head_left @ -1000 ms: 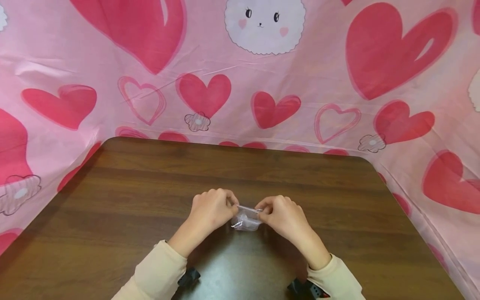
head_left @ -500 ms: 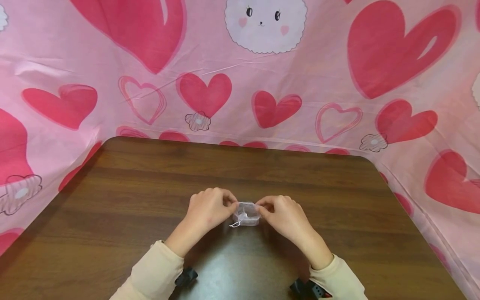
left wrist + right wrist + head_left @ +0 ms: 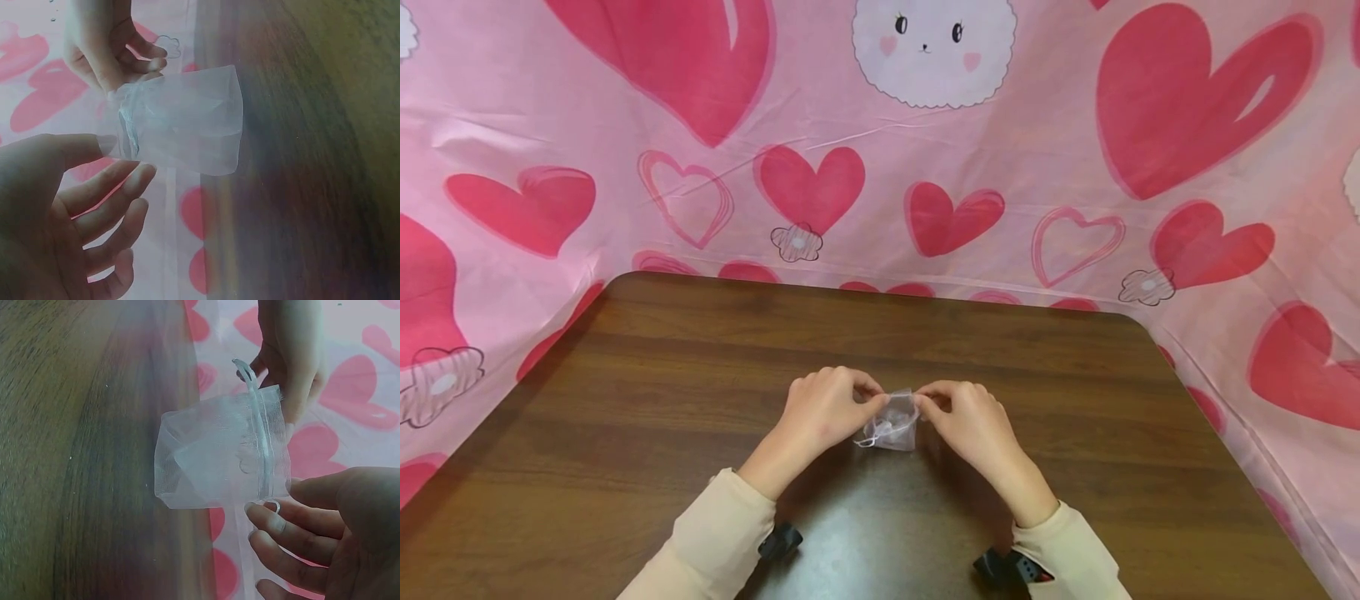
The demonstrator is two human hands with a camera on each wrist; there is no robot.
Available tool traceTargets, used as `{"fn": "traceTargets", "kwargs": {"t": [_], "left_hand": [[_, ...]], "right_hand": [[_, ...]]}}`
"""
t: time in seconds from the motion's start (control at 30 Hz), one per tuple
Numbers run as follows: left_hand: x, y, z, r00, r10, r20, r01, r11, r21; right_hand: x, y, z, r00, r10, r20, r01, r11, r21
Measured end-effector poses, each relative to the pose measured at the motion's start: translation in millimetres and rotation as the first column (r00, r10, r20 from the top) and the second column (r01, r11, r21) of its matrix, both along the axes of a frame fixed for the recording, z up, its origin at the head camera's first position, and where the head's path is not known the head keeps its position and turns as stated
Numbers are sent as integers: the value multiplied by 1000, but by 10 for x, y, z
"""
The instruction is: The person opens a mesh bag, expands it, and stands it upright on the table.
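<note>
A small sheer white drawstring pouch (image 3: 897, 429) hangs between the two hands above the table's middle. My left hand (image 3: 827, 408) pinches one top corner between thumb and fingers. At the opposite corner my right hand (image 3: 973, 421) pinches the edge the same way. Below the mouth runs a white drawstring (image 3: 262, 450), its loop sticking out on the left hand's side. In the right wrist view a pale folded shape shows through the mesh; what it is I cannot tell. The left wrist view shows the pouch (image 3: 194, 122) with its closed bottom away from the fingers.
The dark wood-grain table (image 3: 700, 350) spreads out around the hands. Behind it and at both sides hangs a pink cloth (image 3: 1000, 150) printed with hearts. Black devices are strapped under both wrists, by the beige sleeves (image 3: 722, 533).
Half a second ago the pouch's mouth was spread toward the head camera; now the pouch hangs flatter with its top edge higher. Both hands have risen slightly and keep their pinch.
</note>
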State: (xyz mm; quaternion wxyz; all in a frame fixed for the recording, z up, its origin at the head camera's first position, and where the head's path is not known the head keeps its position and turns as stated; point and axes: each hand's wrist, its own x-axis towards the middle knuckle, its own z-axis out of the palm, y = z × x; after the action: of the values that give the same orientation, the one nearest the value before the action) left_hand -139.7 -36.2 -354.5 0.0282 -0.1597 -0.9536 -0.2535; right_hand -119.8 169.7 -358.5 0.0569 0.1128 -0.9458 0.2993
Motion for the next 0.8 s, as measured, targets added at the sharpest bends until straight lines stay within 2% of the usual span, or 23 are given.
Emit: {"fn": "traceTargets", "kwargs": {"t": [0.4, 0.8], "left_hand": [[-25, 20, -22, 1000, -20, 9, 20, 1000, 15], [-43, 10, -36, 1000, -12, 11, 12, 1000, 6]], "right_hand": [[-63, -6, -28, 1000, -18, 6, 18, 1000, -14], [-71, 26, -44, 998, -40, 47, 42, 999, -26]]}}
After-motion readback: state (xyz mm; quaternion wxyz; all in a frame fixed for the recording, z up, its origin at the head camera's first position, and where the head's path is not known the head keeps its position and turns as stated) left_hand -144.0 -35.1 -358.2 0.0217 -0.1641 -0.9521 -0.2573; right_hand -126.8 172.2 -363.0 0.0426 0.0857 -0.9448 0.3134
